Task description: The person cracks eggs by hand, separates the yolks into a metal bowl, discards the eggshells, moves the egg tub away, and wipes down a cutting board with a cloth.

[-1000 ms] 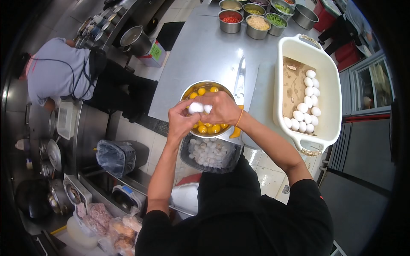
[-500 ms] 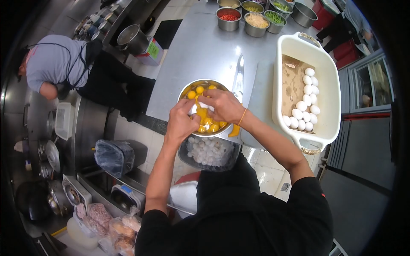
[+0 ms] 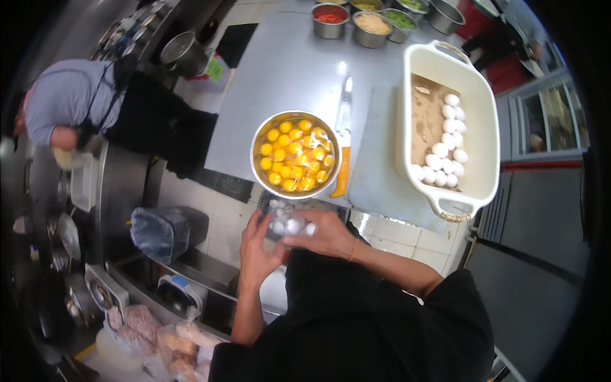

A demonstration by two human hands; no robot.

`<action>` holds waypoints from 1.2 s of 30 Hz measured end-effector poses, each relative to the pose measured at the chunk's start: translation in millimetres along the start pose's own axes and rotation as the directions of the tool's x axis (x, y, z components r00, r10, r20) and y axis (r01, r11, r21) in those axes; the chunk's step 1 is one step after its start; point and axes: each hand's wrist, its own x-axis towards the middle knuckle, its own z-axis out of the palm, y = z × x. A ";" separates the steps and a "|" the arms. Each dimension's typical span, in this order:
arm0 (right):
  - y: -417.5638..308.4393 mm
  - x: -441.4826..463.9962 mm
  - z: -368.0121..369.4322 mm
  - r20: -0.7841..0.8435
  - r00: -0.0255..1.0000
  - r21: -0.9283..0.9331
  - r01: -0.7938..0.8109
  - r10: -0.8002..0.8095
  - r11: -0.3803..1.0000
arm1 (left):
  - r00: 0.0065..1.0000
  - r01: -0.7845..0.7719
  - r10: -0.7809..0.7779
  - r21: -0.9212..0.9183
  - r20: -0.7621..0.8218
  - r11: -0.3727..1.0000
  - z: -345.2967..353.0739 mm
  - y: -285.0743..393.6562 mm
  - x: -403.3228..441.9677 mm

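Observation:
My left hand (image 3: 256, 250) is over the black bin of eggshells (image 3: 278, 210) below the table edge, its fingers spread apart. Opposite it, my right hand (image 3: 328, 237) reaches in with an eggshell (image 3: 310, 229) between its thumb and fingers; motion blurs this grip. Another white shell piece (image 3: 293, 226) shows between the two hands. Just above them, a round metal bowl (image 3: 254, 173) stands on the table, holding many whole yolks in clear egg white. The hands hide much of the bin.
A knife with a yellow handle (image 3: 342, 172) lies right of the bowl, beside a pale cutting board (image 3: 375, 172). Whole white eggs sit in a white handled tub (image 3: 487, 127). Metal containers of chopped food (image 3: 330, 28) line the far end. Another person (image 3: 76, 95) bends over at left.
Both hands have come down from over the bowl to the shell bin, uncovering the yolks. The view has shifted slightly.

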 end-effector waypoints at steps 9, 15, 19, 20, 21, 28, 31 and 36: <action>-28.1 -18.8 10.9 -0.013 1.000 0.241 -0.003 0.007 0.970 | 0.930 0.270 -0.346 -0.869 0.124 0.415 51.8 1.0 -22.2; -22.5 -3.1 -190.1 -0.546 0.791 -0.391 0.051 -0.276 0.919 | 0.864 0.157 -0.503 -0.952 0.004 0.263 54.3 -61.9 13.6; 27.5 7.3 -276.0 -0.133 0.974 -0.693 -0.224 0.184 0.685 | 0.815 0.029 -0.489 -0.822 -0.311 0.569 63.9 -99.1 48.2; 43.9 9.1 -286.9 -0.062 0.974 -0.688 -0.200 0.218 0.697 | 0.818 0.065 -0.489 -0.794 -0.304 0.604 67.3 -112.3 53.3; 58.7 10.3 -289.1 0.001 0.966 -0.678 -0.188 0.257 0.710 | 0.826 0.108 -0.486 -0.764 -0.288 0.636 69.7 -124.3 56.4; 126.8 14.1 -270.4 0.161 0.930 -0.907 0.007 0.330 0.421 | 0.820 0.025 -0.070 -0.087 -0.568 0.996 74.7 -112.7 73.9; 129.7 17.6 -269.6 0.125 0.939 -0.909 -0.020 0.319 0.416 | 0.785 -0.022 0.108 0.146 -0.611 0.989 81.2 -118.1 78.8; 113.3 13.2 -288.7 -0.237 0.961 -0.429 -0.236 0.143 0.872 | 0.897 -0.017 0.037 0.051 -0.441 0.999 78.3 -127.8 85.6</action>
